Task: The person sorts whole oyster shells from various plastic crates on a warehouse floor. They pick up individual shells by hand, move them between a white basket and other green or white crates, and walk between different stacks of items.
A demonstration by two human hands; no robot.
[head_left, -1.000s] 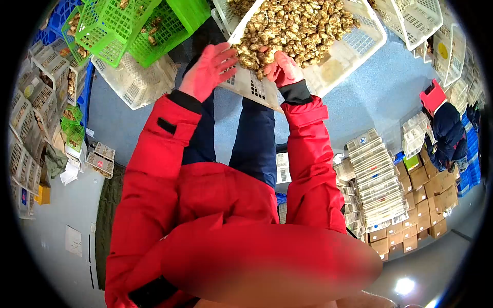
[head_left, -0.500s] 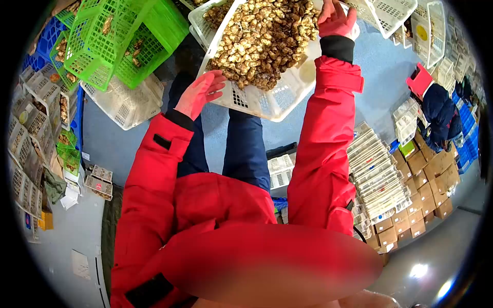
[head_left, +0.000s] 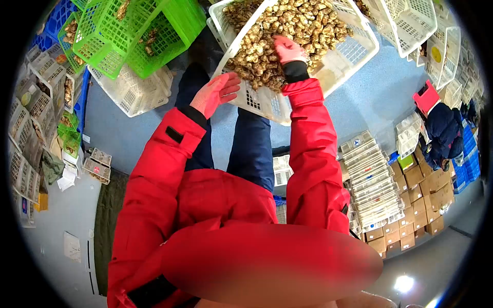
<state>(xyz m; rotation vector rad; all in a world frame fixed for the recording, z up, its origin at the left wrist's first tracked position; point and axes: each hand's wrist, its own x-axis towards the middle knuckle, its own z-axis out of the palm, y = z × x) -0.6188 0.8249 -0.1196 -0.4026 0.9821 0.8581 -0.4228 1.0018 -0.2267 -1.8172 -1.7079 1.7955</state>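
Observation:
A white plastic basket point(head_left: 354, 54) holds a heap of brown and yellowish lumpy shellfish that look like oysters point(head_left: 257, 51). My right hand point(head_left: 290, 50) reaches into the middle of this heap and touches the shells. Its fingertips point down among them, so their grip is hidden. Beside the basket's near left corner is my left hand point(head_left: 215, 95), its fingers stretched out and nothing in them. Both hands look gloved in pink.
Green crates point(head_left: 110, 59) with a few shells stand at upper left, over a white basket point(head_left: 133, 92). White baskets point(head_left: 405, 25) are stacked at upper right. Stacked white crates point(head_left: 370, 179) and cardboard boxes point(head_left: 431, 195) fill the lower right. A person in dark clothing point(head_left: 441, 128) is at far right.
My right hand has moved left from the basket's far right rim into the shell heap. My left hand stays open near the corner. The view has shifted slightly.

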